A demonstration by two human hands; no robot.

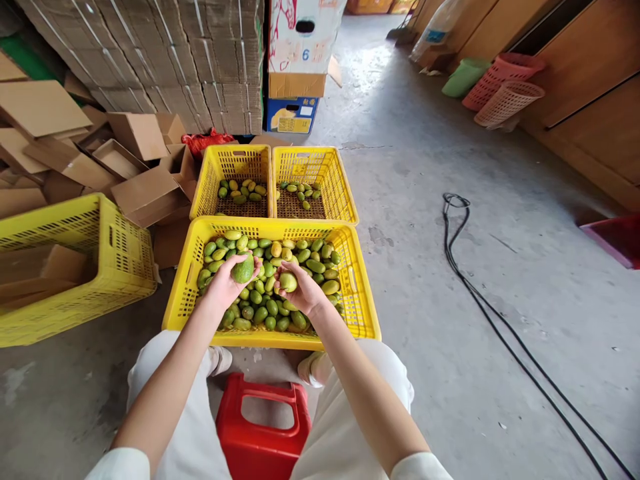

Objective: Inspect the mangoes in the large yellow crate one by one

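My left hand (231, 279) is closed around a dark green oval fruit (243, 270), held above the large yellow crate (369, 313). In my right hand (303, 292) is a paler, yellowish-green fruit (288, 281), gripped by the fingers and thumb. Below both hands, many loose green and yellow-green oval fruits (260, 315) cover the floor of the crate. Two smaller yellow crates stand against its far side. Several fruits lie in the left one (200, 180), and several more in the right one (345, 183).
Another yellow crate (125, 257) with cardboard inside stands at the left, beside piled open cartons (145, 193). Bundled flat cardboard (160, 60) rises behind. A red stool (260, 433) is between my legs. A black cable (470, 287) and plastic baskets (500, 77) are on the right.
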